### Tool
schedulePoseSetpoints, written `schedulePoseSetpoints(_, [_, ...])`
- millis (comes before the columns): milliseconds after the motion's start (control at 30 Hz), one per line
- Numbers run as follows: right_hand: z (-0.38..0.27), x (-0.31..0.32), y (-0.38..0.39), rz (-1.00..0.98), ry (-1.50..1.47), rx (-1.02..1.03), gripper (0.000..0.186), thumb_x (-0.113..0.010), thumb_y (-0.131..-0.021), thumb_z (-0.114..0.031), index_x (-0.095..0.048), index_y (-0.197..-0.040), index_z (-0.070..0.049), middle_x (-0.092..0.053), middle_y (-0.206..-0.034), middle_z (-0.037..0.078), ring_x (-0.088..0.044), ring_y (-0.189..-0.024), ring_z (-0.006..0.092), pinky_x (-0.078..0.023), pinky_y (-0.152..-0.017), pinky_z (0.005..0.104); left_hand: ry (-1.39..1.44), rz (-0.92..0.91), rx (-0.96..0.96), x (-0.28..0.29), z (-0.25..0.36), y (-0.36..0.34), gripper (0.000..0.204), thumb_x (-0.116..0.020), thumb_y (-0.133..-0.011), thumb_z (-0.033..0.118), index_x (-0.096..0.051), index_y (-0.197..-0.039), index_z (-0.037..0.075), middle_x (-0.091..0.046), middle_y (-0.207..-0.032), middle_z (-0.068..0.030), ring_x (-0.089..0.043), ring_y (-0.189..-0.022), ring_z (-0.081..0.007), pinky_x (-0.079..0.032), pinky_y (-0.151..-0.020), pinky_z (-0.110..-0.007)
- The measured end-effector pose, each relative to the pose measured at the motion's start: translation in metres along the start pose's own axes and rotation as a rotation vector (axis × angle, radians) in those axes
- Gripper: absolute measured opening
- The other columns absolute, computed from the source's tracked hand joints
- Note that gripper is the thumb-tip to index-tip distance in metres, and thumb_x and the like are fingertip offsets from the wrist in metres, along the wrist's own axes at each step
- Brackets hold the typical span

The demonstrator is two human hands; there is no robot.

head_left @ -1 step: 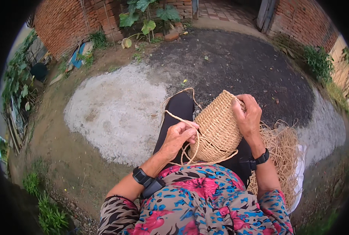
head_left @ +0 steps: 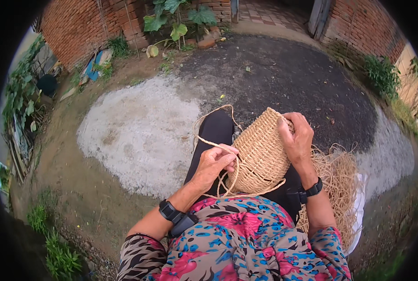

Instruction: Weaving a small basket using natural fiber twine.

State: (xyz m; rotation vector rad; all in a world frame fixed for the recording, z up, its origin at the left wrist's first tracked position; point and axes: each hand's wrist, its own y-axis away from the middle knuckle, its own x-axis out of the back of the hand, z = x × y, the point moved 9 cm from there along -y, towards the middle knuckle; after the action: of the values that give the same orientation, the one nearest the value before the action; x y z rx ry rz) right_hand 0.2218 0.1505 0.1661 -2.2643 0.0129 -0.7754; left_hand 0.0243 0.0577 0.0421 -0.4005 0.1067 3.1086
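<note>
The woven basket (head_left: 260, 154) is supported on the thighs (head_left: 199, 152), its edge gripped by the curled right hand (head_left: 297, 136). Cord (head_left: 207, 139) is pinched by the nearly closed left hand (head_left: 213, 163). Any marking on the black wristbands (head_left: 170, 211) cannot be read.

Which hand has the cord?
The left hand, pinching the cord; the right hand instead holds the woven piece along its right side.
</note>
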Motion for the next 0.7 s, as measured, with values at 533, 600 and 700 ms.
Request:
schedulePoseSetpoints(533, [-0.006,-0.004,0.0,0.043,0.051,0.093,0.013,-0.065,-0.083,-0.014,-0.064,-0.087,-0.003,-0.063,-0.08,0.012,-0.061,-0.076,0.0295,-0.047,-0.07,0.0415,-0.449,0.193,0.207,0.005,0.002,-0.014,0.018,-0.064,-0.083,0.014,-0.061,-0.096,0.002,-0.061,-0.071,-0.003,-0.057,-0.057,-0.0089,-0.045,-0.049,-0.024])
schedulePoseSetpoints(600, [-0.009,-0.007,0.0,0.02,0.116,0.125,0.011,-0.063,-0.083,-0.015,-0.063,-0.085,-0.003,-0.061,-0.077,0.011,-0.059,-0.074,0.0289,-0.046,-0.069,0.0423,-0.821,0.243,0.086,0.006,0.013,-0.019,0.021,-0.063,-0.079,0.016,-0.065,-0.091,-0.001,-0.067,-0.071,-0.0145,-0.065,-0.06,-0.0219,-0.051,-0.059,-0.033])
schedulePoseSetpoints(700, [-0.004,-0.012,0.002,0.002,0.174,0.11,0.011,-0.063,-0.083,-0.015,-0.062,-0.084,-0.004,-0.06,-0.075,0.01,-0.058,-0.072,0.0279,-0.046,-0.067,0.0423,-0.824,0.286,0.016,0.006,0.011,-0.023,0.02,-0.061,-0.078,0.017,-0.067,-0.085,0.0,-0.066,-0.067,-0.0176,-0.065,-0.06,-0.0267,-0.05,-0.061,-0.038])
